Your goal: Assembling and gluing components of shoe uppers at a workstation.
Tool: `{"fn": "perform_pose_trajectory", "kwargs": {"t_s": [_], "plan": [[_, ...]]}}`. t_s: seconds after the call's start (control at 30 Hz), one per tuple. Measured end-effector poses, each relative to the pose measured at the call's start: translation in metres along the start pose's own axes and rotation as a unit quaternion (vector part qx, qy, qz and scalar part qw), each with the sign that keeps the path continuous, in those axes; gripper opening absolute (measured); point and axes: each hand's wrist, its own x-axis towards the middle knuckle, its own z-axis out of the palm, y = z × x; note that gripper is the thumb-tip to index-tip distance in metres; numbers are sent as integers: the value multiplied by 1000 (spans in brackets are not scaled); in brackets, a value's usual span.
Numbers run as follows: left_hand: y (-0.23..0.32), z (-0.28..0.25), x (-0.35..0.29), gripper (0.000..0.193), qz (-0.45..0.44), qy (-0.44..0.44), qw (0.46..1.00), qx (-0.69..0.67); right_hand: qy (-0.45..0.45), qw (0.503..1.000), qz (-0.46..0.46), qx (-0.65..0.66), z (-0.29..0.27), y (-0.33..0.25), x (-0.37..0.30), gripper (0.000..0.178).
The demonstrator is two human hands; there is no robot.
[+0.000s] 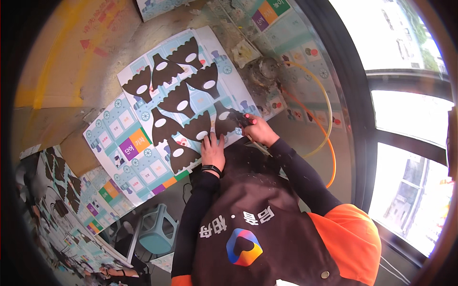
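Note:
My left hand (213, 153) lies with its fingers stretched out at the near edge of a dark brown, scalloped cut-out (196, 123) with a white oval. My right hand (260, 132) is closed round a dark spray gun (240, 118) with red knobs, held over another dark cut-out (223, 113) at the right. Several more such pieces are spread beyond my hands, among them one at the far left (138, 85) and one close to me (178, 155). They lie on printed sheets (138, 159) with pale blue patterns and colour blocks. My fingers partly hide the gun's handle.
A yellow hose (329, 114) and an orange hose (332, 157) loop at the right, beside a window (405, 109). A stained round container (265, 71) stands past the sheets. Cardboard (62, 76) covers the far left. A blue-green stool (159, 229) stands below; another person's arm (121, 272) shows lower left.

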Motion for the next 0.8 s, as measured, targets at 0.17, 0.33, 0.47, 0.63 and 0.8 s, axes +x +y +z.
{"fn": "perform_pose_trajectory", "kwargs": {"t_s": [0.17,0.33,0.47,0.63,0.8], "plan": [[6,3,-4,52,2,11,1000,-24,27,998,-35,39,10,31,12,23],[9,6,-14,58,-4,14,999,-29,-4,999,-36,-40,5,18,-3,25],[12,0,-21,57,-9,10,999,-33,16,999,-46,-1,5,15,-7,26],[12,0,-25,54,-13,4,999,-42,-28,996,-65,-52,3,14,-14,22],[12,1,-25,67,-7,12,999,-39,2,997,-45,70,9,30,-11,16]]}}
